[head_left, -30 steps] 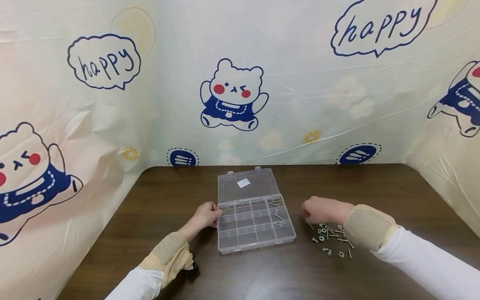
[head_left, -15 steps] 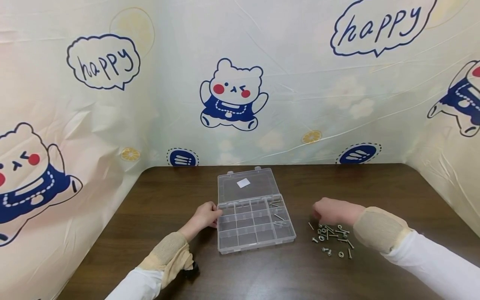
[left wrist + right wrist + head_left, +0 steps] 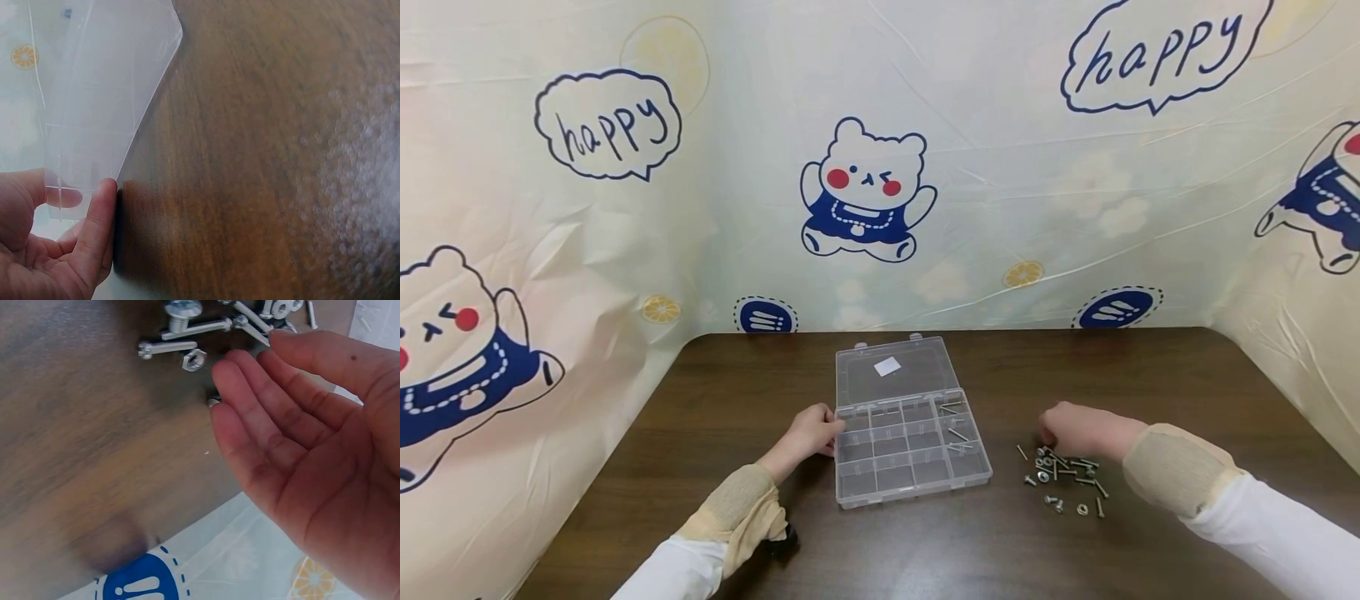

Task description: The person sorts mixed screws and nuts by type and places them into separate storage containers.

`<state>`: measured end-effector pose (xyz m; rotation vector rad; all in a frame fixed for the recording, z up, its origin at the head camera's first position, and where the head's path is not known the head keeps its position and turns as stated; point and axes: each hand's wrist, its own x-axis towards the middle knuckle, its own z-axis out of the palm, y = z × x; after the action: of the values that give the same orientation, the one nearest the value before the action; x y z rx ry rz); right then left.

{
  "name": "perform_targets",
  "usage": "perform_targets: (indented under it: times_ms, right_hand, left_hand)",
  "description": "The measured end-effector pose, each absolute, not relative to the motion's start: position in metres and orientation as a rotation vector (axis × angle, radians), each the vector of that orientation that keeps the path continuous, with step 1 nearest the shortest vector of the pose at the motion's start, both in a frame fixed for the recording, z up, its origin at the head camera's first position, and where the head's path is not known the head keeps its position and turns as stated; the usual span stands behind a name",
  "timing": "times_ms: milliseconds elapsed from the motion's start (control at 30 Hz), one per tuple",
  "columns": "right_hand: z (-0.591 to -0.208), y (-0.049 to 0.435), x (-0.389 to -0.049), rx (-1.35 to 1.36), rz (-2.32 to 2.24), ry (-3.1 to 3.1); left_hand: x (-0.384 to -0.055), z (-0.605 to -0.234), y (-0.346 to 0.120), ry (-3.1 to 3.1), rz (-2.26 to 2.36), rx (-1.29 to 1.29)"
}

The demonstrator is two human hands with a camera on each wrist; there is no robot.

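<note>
A clear plastic compartment box [image 3: 893,479] lies on the table with its lid [image 3: 917,375] laid back. Several screws [image 3: 958,434] sit in its right-hand compartments. My left hand [image 3: 808,431] pinches the box's left side; in the left wrist view the thumb shows through the clear plastic, with fingers [image 3: 94,231] on the outer face. To the right of the box, my right hand [image 3: 1075,429] reaches down at the far side of a loose pile of screws [image 3: 1067,472]. In the right wrist view its fingers are loosely bent, the palm bare, the fingertips close to screws and a hex nut [image 3: 194,360].
One screw [image 3: 1022,452] lies apart to the left of the pile. A nut [image 3: 1082,509] lies at its near side. A small black object [image 3: 782,542] is by the left wrist. A printed cloth [image 3: 985,167] hangs behind the brown table [image 3: 760,367].
My right hand has moved to the right, away from the box and over to the pile's far edge, uncovering the lone screw. My left hand and the box have stayed put.
</note>
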<state>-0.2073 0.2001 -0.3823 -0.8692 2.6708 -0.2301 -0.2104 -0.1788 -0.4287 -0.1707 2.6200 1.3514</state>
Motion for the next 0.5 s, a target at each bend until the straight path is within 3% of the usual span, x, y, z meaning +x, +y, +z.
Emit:
perform_targets:
  times_ms: [500]
  right_hand:
    - [-0.397, 0.204, -0.208, -0.940, -0.242, 2.730]
  left_hand:
    - [-0.211, -0.429, -0.179, 2.603, 1.353, -0.178]
